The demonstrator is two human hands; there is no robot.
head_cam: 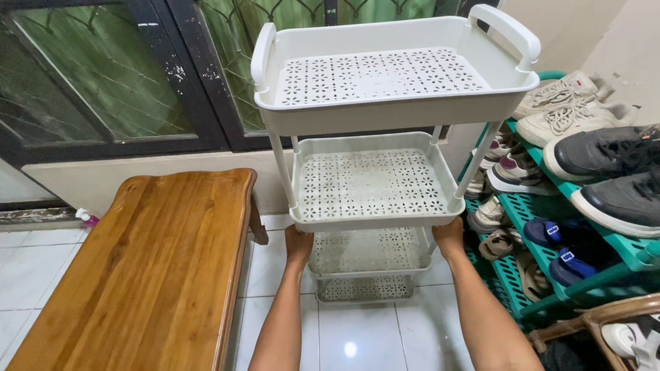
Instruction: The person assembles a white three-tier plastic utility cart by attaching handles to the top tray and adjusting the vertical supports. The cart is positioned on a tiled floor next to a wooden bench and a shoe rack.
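Note:
A white plastic tiered trolley rack (385,103) stands upright in front of me, with several perforated trays stacked on thin posts. Its top tray has a handle at each end. My left hand (298,244) grips the near left corner of the second tray (306,221) from below. At the near right corner of that same tray, my right hand (449,237) holds on. Two lower trays (364,271) show beneath, between my forearms. All trays are bare.
A polished wooden bench (151,268) lies to the left on the white tiled floor (357,336). On the right a green shoe rack (584,227) carries several sneakers and sandals. Dark-framed glass doors (117,82) are behind. A wooden chair part (598,319) sits at bottom right.

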